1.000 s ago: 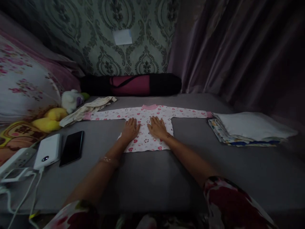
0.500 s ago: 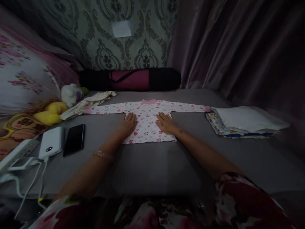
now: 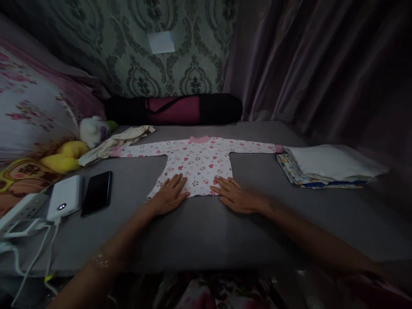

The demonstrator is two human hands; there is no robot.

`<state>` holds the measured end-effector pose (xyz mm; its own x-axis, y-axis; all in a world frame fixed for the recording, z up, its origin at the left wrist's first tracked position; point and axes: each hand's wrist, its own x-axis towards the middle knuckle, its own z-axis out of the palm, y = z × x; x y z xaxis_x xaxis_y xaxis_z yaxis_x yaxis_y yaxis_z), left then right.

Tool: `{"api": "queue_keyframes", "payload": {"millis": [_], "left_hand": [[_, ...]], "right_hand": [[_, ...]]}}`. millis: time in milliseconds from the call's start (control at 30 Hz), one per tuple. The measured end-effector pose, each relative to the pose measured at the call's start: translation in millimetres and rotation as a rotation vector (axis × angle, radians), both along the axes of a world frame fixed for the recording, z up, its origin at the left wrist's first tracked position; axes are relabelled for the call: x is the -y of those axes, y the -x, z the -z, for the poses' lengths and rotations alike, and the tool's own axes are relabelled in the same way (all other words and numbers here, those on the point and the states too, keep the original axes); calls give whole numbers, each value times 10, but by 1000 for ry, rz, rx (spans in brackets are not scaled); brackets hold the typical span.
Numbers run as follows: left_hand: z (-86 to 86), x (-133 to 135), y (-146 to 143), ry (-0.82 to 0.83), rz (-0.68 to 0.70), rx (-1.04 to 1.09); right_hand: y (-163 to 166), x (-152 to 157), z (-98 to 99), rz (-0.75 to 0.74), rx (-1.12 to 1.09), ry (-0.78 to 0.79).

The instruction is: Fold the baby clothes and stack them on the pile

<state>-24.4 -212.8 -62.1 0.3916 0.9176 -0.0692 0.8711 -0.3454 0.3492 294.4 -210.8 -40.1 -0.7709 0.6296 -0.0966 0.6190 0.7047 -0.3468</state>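
A small white long-sleeved shirt [image 3: 198, 165] with pink and red prints lies spread out, its pink collar away from me and both sleeves stretched sideways. My left hand [image 3: 170, 194] rests flat on its lower left part near the hem, fingers extended. On the lower right part lies my right hand [image 3: 234, 195], also flat with fingers apart, partly over the hem. Neither hand grips the cloth. The right cuff touches a stack of folded clothes [image 3: 334, 165], white on top; the left cuff meets a crumpled pale garment [image 3: 117, 143].
To the left are a black phone [image 3: 96, 193], a white power bank [image 3: 66, 197], a power strip [image 3: 24, 208] with cables, and plush toys [image 3: 66, 156]. A black and pink long bag [image 3: 174, 109] lies along the wall. A curtain [image 3: 273, 64] hangs at the right.
Both hands have slid toward me, from the shirt's middle down to its hem. The lower left corner of the shirt now flares further out to the left.
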Motion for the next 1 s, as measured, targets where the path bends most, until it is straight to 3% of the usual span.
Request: {"api": "queue_keyframes", "payload": {"millis": [100, 167, 267, 333, 467, 567, 667, 767, 867, 1000], "left_hand": [[-78, -72, -109, -15, 48, 64], [-132, -198, -313, -42, 65, 99], [-191, -453, -655, -62, -34, 77], [-214, -622, -798, -31, -112, 40], [-217, -864, -835, 31, -288, -11], [-191, -921, -825, 22, -392, -9], [-162, -877, -885, -52, -450, -13], [-123, -808, -959, -146, -461, -34], [-61, -795, -983, -215, -466, -30], [24, -849, -957, -219, -453, -48]], "right_hand": [[131, -4, -108, -15, -42, 13], [331, -96, -123, 57, -85, -41], [663, -263, -22, 186, -95, -126], [809, -318, 90, 195, -67, -131], [860, -304, 224, 160, -25, -128], [803, -404, 162, 125, -26, -119], [756, -744, 50, 135, -56, -84], [752, -1231, 26, 369, -98, -144], [820, -1684, 110, 555, -50, -197], [976, -2060, 260, 629, 34, -181]]}}
